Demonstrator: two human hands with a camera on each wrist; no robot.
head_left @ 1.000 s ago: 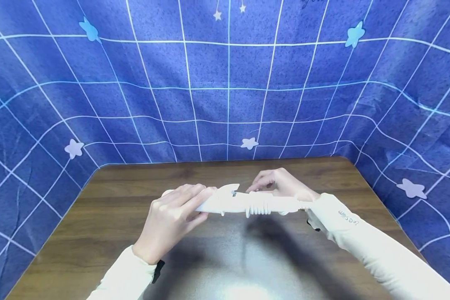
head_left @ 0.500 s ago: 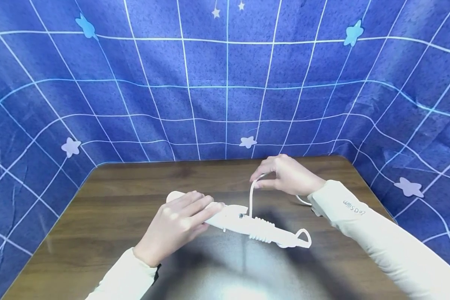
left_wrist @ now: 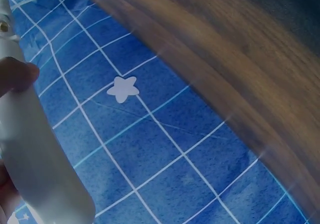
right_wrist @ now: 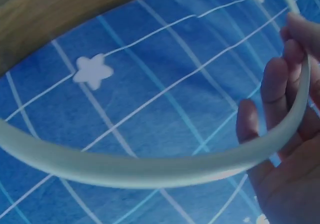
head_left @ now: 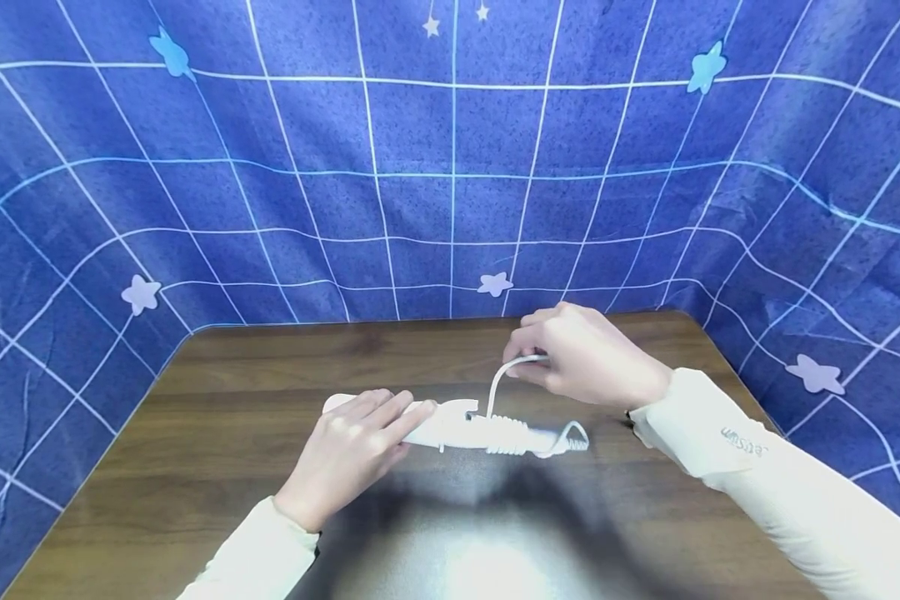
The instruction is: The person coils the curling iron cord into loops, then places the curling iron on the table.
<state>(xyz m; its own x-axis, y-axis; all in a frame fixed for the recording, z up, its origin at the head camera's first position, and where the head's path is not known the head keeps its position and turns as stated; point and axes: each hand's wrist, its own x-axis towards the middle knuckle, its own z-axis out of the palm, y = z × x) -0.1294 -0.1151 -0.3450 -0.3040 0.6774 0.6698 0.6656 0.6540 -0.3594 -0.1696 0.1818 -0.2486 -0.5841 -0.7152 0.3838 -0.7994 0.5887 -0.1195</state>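
A long white handheld appliance [head_left: 457, 427], its exact kind unclear, is held roughly level above the table. Around its right part its white cord [head_left: 506, 435] is wound in several turns, and a loop hangs at the right end. My left hand [head_left: 356, 446] grips the thick left part, the thumb showing across it in the left wrist view. Up and to the right, my right hand [head_left: 588, 354] pinches a free length of the cord, which arcs down to the coils. In the right wrist view, the cord [right_wrist: 150, 171] runs past the palm to the fingertips.
Below lies a brown wooden table [head_left: 217, 433] with a bright glare near its front. A blue curtain [head_left: 420, 208] with a grid and stars closes off the back and both sides.
My right hand has risen from behind the appliance, drawing a length of cord up from the coils. The appliance's right end dipped, then came back nearly level. My left hand keeps its grip.
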